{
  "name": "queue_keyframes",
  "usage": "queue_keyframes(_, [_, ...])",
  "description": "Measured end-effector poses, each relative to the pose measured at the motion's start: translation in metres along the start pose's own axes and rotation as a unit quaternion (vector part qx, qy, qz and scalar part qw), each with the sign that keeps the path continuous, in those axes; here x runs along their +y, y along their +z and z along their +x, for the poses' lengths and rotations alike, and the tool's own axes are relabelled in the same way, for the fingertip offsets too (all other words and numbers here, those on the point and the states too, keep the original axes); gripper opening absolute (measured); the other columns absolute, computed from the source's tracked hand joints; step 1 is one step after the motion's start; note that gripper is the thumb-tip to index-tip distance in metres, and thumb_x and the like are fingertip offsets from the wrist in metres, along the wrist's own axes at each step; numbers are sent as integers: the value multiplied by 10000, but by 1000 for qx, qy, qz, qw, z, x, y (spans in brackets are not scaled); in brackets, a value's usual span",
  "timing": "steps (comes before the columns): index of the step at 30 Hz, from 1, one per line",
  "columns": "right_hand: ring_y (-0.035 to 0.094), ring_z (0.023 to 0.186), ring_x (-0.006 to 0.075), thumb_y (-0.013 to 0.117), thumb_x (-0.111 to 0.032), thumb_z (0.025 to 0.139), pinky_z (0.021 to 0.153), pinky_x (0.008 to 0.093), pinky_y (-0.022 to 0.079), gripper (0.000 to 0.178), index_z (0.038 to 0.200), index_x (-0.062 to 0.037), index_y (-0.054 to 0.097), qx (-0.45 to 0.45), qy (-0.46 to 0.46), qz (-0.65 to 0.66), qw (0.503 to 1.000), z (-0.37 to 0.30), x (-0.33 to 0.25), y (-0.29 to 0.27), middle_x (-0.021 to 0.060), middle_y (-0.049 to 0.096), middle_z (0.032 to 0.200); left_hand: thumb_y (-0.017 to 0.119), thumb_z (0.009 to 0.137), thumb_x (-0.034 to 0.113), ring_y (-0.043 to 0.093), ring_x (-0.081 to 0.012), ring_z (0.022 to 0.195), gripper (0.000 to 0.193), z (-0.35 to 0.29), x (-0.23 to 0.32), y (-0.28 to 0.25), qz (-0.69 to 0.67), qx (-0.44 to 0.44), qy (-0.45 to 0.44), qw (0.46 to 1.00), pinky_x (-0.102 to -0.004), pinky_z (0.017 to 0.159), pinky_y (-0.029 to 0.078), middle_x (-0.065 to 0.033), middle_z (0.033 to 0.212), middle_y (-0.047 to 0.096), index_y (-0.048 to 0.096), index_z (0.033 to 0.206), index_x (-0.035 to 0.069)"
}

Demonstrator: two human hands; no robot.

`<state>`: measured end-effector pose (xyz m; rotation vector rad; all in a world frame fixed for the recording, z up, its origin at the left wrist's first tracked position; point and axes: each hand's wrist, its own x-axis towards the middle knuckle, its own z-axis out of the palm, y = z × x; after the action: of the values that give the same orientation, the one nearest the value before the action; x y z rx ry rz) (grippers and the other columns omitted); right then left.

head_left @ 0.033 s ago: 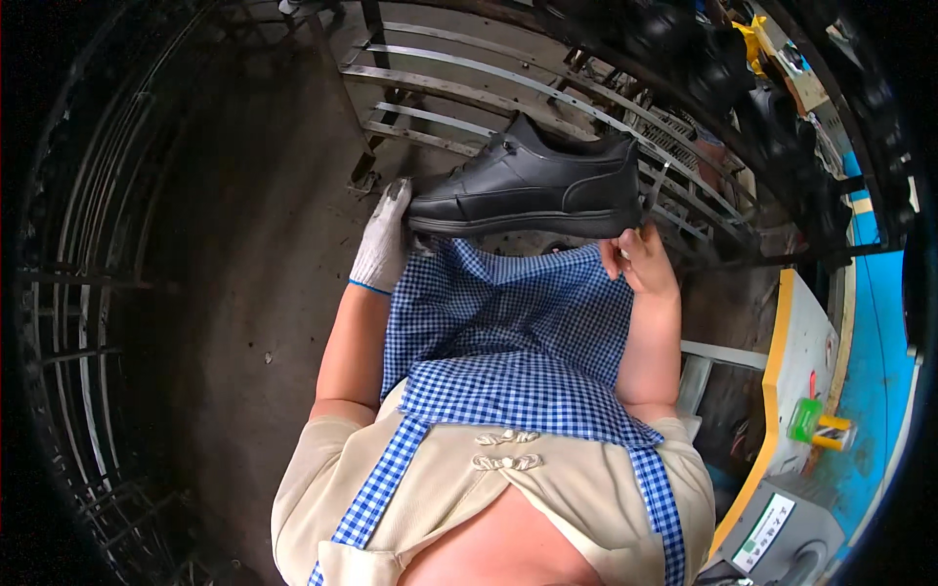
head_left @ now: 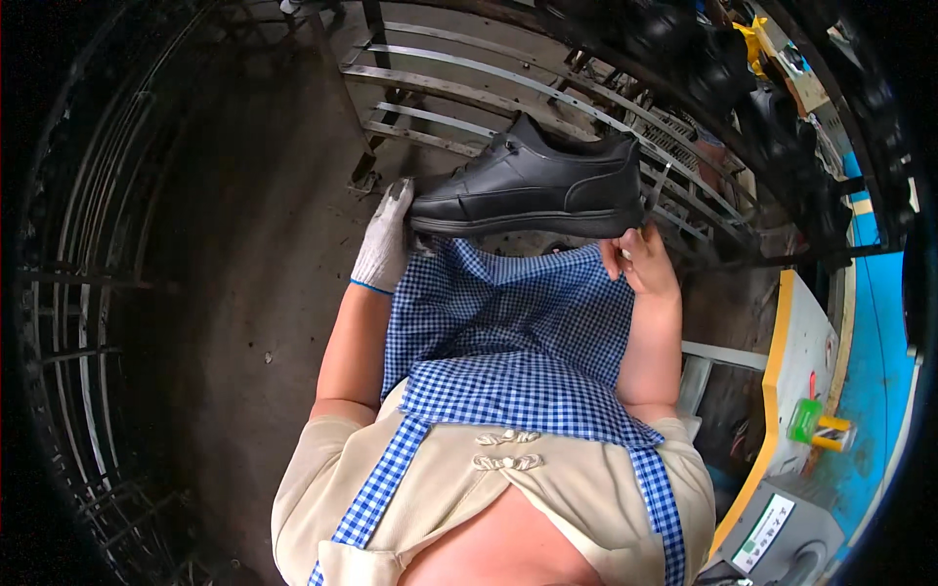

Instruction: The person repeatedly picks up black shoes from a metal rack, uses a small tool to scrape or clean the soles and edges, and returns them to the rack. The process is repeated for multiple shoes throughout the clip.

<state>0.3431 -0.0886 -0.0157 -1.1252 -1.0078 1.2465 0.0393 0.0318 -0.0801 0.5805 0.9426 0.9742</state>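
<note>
Shoe (head_left: pixel 532 186) between hands, right fingers (head_left: pixel 625 256) seemingly underneath

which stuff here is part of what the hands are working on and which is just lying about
In hand:
- black shoe
- left hand, gloved, at the toe
- right hand, bare, at the heel, with a thin tool

Lying about:
- metal rack
- green and yellow object
- grey machine

One black shoe (head_left: pixel 532 190), two hands, one white work glove (head_left: pixel 383 244) on the left, one blue checked apron (head_left: pixel 508 342), one green push-button (head_left: pixel 804 420).
</note>
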Motion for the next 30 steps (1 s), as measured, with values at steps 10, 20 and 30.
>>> queue_keyframes(10, [522, 425, 111, 656, -395, 859, 356, 193, 301, 348, 711, -91, 572, 95, 54, 84, 990, 10, 13, -2, 31, 583, 609, 572, 944, 380, 579, -168, 961, 464, -7, 7, -16, 108, -70, -20, 992, -302, 808, 485, -76, 1097, 611, 537, 1272, 54])
queue_keyframes(20, [620, 1063, 241, 840, -201, 620, 957, 370, 465, 843, 1350, -38, 451, -50, -156, -238, 957, 8, -36, 44, 129, 615, 1168, 750, 684, 360, 525, -373, 1154, 577, -59, 71, 57, 576, -173, 527, 600, -483, 1010, 394, -134, 1192, 601, 624, 1176, 85])
queue_keyframes(30, [690, 890, 256, 828, -504, 682, 707, 292, 552, 1000, 1442, -94, 323, -83, -17, -354, 931, -6, 2, 61, 195, 605, 1224, 660, 844, 76, 615, -153, 831, 151, -36, 44, 41, 229, -115, 315, 914, -305, 747, 497, -60, 873, 648, 654, 965, -13])
